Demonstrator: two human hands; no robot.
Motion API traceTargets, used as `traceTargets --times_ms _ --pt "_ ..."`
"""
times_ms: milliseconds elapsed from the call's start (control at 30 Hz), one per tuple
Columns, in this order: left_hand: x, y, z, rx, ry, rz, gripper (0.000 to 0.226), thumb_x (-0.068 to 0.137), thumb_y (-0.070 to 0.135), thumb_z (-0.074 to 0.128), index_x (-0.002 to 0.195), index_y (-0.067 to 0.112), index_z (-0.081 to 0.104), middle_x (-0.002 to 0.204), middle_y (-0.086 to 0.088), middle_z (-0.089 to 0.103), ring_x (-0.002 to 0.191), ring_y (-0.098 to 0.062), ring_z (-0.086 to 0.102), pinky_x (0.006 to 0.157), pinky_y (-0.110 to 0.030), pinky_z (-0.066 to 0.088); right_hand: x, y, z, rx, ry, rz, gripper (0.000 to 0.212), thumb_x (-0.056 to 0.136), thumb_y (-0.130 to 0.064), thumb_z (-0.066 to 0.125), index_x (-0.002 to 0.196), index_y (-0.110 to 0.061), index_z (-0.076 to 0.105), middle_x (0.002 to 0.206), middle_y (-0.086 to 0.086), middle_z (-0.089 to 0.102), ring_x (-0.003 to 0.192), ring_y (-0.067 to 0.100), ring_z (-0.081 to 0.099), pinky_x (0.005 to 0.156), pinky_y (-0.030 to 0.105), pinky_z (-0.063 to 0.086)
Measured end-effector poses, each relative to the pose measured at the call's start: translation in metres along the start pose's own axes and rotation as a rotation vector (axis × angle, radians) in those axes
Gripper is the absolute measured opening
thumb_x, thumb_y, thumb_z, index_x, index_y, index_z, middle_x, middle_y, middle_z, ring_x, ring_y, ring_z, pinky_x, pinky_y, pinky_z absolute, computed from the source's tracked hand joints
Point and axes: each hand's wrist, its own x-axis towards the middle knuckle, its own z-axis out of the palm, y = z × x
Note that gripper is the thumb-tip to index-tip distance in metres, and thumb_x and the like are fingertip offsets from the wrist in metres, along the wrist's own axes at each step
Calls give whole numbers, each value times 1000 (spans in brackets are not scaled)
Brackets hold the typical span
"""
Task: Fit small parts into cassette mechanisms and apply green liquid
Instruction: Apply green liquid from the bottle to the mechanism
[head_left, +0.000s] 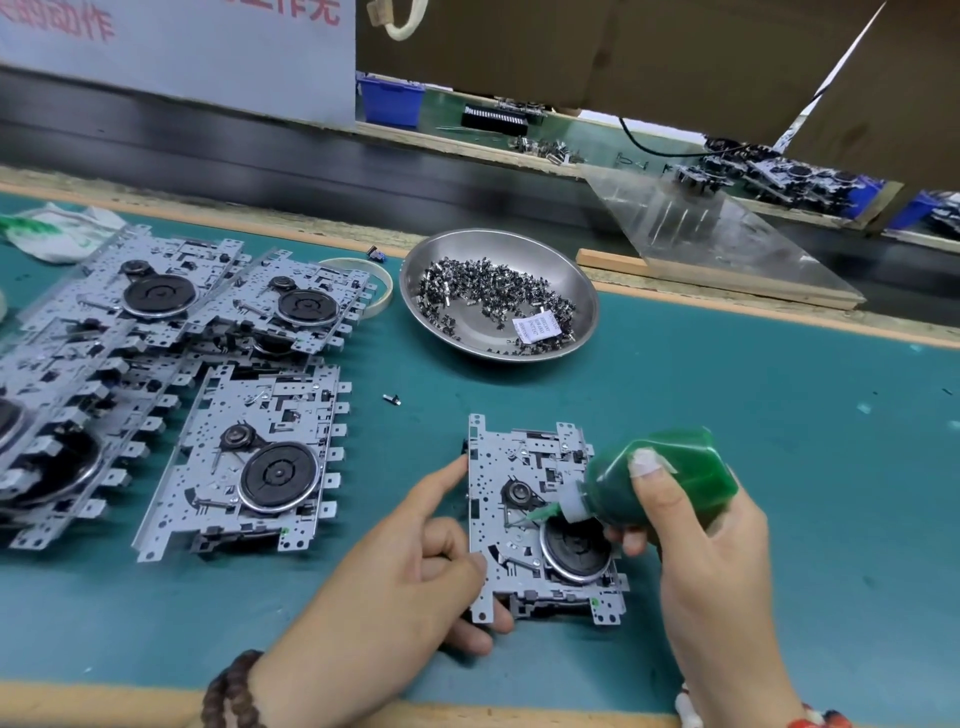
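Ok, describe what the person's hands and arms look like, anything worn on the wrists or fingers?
Both forearms are bare, no sleeves and no gloves. The left hand has a bracelet of dark brown round beads on its wrist. The right hand has a red and white band at its wrist, cut off by the frame edge, and pale tape or a plaster around one fingertip.

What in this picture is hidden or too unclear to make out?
All in the head view:
- Nozzle tip of the green bottle: too small to tell whether liquid is coming out.
- Left edge of the mechanism: partly covered by the left hand.
- Bottle's rear: wrapped by the right hand.
- Label in the steel bowl: print too small to read.
- Red lettering on the sign: cut off by the top edge.
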Motion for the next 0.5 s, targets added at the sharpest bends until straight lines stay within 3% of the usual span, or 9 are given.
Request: traceTargets --times_ms 367,500 --pt "0 0 -1 12 12 5 60 88 -3 51 135 32 37 60 -2 44 59 -22 67 48 -27 53 -1 -3 1 20 -22 -11 31 78 -32 70 78 -3 60 53 0 60 41 7 48 46 14 43" --pt "0 0 0 13 13 5 60 89 -3 50 135 32 36 60 -2 45 59 -22 68 49 -28 53 0 -1 0 5 0 3 29 74 -31 60 78 -3 60 48 -3 55 41 9 46 45 14 43"
